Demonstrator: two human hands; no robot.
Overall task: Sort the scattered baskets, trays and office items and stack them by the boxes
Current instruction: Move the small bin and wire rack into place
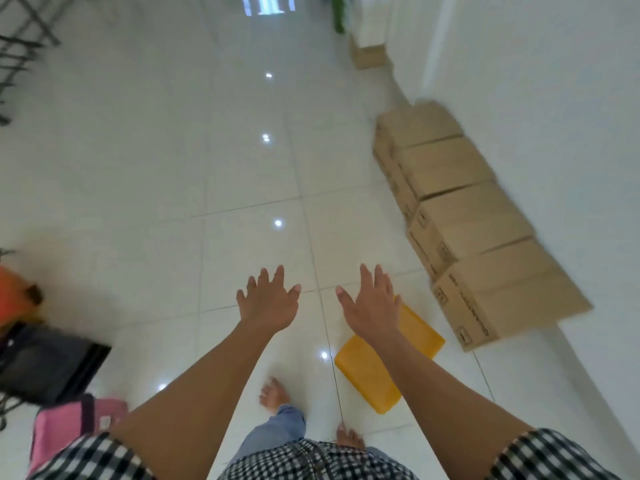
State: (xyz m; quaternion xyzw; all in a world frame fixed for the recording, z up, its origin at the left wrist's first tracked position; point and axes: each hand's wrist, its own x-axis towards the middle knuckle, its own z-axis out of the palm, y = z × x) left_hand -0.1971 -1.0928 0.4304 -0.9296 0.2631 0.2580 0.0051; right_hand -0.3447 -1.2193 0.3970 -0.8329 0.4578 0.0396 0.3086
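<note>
The yellow tray (372, 374) lies flat on the tiled floor (207, 168) at about 4 o'clock from the person's bare feet. It is near the closest of the cardboard boxes (467, 220) but apart from it. The boxes run in a row along the wall from 1 to 4 o'clock. Off at 8 to 9 o'clock sit a black tray (52, 365), a pink basket (65, 424) and something orange (14, 296) that is too blurred to name, all well apart from the boxes.

The floor looks glossy, so I'd judge a slip on bare feet to be the main risk while carrying things across. The yellow tray is also close enough to the feet to be stepped on or kicked. If it sits crooked, anything stacked on it may lean.

The left hand (270, 299) and right hand (372, 303) both reach forward, backs up and fingers spread wide, holding and touching nothing. The right hand overlaps the tray's far edge in the view, but its height above the tray cannot be told.
</note>
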